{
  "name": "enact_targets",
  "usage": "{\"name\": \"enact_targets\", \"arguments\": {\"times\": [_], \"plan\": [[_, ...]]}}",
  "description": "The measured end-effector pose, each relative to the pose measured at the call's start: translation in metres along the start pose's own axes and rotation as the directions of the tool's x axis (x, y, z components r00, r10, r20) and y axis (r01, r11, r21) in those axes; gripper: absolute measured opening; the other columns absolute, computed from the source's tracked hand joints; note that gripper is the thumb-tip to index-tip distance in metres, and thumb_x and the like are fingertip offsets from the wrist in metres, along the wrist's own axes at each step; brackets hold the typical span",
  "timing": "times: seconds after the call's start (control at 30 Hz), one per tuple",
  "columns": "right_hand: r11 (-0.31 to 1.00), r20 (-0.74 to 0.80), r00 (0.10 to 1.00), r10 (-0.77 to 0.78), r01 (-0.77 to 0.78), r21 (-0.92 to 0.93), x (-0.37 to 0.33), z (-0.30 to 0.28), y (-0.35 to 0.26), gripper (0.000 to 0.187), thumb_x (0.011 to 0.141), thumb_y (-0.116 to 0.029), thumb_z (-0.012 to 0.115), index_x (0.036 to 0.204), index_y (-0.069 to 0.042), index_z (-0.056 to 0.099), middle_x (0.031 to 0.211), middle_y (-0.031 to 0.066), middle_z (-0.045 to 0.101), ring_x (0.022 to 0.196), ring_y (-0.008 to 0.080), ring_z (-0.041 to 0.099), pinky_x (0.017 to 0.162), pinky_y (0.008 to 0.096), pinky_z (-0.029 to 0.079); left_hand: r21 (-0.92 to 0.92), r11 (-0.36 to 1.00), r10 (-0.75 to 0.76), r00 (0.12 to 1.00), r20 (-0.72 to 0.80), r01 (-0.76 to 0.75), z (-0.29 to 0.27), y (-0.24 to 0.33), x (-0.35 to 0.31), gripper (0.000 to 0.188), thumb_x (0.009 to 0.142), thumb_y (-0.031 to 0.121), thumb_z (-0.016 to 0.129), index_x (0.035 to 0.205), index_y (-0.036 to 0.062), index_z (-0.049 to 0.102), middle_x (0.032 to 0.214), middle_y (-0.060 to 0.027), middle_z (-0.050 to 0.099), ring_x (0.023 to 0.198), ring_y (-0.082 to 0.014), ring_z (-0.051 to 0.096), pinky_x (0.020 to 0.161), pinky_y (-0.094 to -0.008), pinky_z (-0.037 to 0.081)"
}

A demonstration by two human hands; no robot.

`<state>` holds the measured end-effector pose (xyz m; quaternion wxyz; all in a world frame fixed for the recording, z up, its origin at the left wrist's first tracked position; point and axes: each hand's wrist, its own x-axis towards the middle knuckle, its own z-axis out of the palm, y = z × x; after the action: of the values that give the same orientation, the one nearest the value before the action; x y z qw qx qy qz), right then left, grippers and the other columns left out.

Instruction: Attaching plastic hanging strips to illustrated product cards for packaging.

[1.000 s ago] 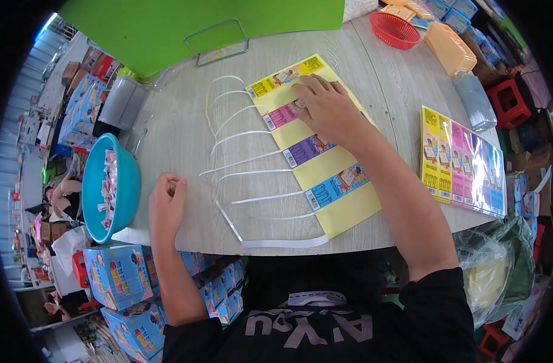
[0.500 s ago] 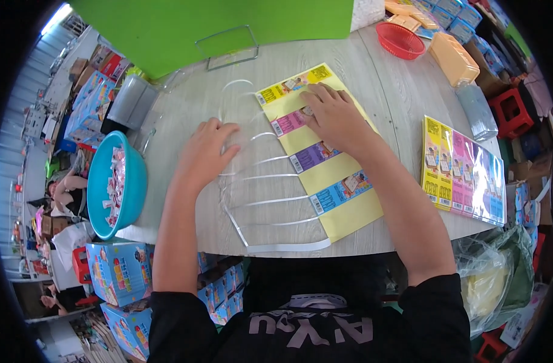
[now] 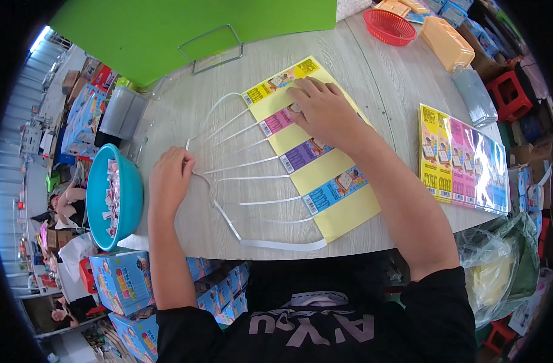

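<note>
Head view: two bare hands on a long yellow card sheet point(image 3: 325, 175) with coloured label strips, lying on a pale wood-grain tabletop point(image 3: 379, 78).

Right hand point(image 3: 325, 112) lies palm down on the upper part of the yellow sheet, fingers point(image 3: 302, 91) lightly spread and flat, tips on the pink label strip; nothing gripped. Left hand point(image 3: 169, 181) sits left of the sheet, fingers curled together; they seem to pinch the thin white plastic strip frame point(image 3: 228, 221) at its left bend, though the actual grip is hidden under the knuckles. White strips run from that bend rightward to the sheet's left edge. Round turquoise plastic bowl point(image 3: 110, 199) of small wrapped pieces stands left of the sheet, just beyond the left hand. Second stack of multicoloured printed cards point(image 3: 464, 157) lies right of the sheet, well apart. Red mesh basket point(image 3: 388, 27) is beyond the sheet's far end.
</note>
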<state>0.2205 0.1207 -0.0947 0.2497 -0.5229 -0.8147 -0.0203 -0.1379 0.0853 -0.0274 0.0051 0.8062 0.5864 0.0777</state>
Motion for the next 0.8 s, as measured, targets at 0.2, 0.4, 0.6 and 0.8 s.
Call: {"name": "enact_targets", "arguments": {"times": [0.2,0.4,0.6,0.8], "plan": [[1.0,-0.008,1.0,0.007,-0.007,-0.025,0.0,0.002,-0.001,0.043,0.103,-0.033,0.059,0.137,-0.007,0.059,0.144,0.0146,0.057,0.137,0.0335,0.054,0.116,0.0481,0.041,-0.057,0.998,-0.014,0.999,-0.035,0.012,0.002,0.0,-0.003,0.01,0.094,0.011,0.069,0.095,0.0036,0.063,0.094,-0.0122,0.065,0.093,-0.0332,0.066,0.082,-0.0444,0.051],[1.0,0.033,0.999,0.007,-0.007,-0.013,0.002,-0.003,-0.001,0.043,0.103,-0.032,0.058,0.138,-0.008,0.059,0.142,0.0148,0.057,0.137,0.0341,0.054,0.116,0.0479,0.041,-0.331,0.938,-0.12,0.992,-0.033,0.102,0.0,0.003,-0.014,0.013,0.096,0.005,0.066,0.108,0.0021,0.065,0.106,-0.0111,0.064,0.092,-0.0278,0.065,0.083,-0.0389,0.052],[0.99,0.099,0.995,0.012,0.002,-0.139,0.005,-0.009,-0.009,0.043,0.1,-0.03,0.061,0.137,-0.008,0.059,0.141,0.0157,0.058,0.136,0.0325,0.055,0.116,0.0496,0.04,-0.01,0.998,0.044,0.876,-0.481,-0.056,-0.005,0.031,-0.035,0.026,0.092,0.01,0.071,0.118,0.006,0.065,0.12,-0.0142,0.06,0.117,-0.0357,0.055,0.103,-0.0462,0.043],[0.971,0.137,0.989,-0.058,0.088,-0.224,0.008,-0.04,-0.02,0.038,0.099,-0.03,0.063,0.128,-0.006,0.067,0.128,0.0151,0.066,0.129,0.0293,0.06,0.114,0.0493,0.041,-0.166,0.976,-0.21,0.813,-0.543,0.141,-0.014,0.032,-0.044,0.033,0.092,0.01,0.071,0.124,0.0062,0.062,0.124,-0.018,0.059,0.12,-0.0379,0.053,0.106,-0.049,0.04]]}}
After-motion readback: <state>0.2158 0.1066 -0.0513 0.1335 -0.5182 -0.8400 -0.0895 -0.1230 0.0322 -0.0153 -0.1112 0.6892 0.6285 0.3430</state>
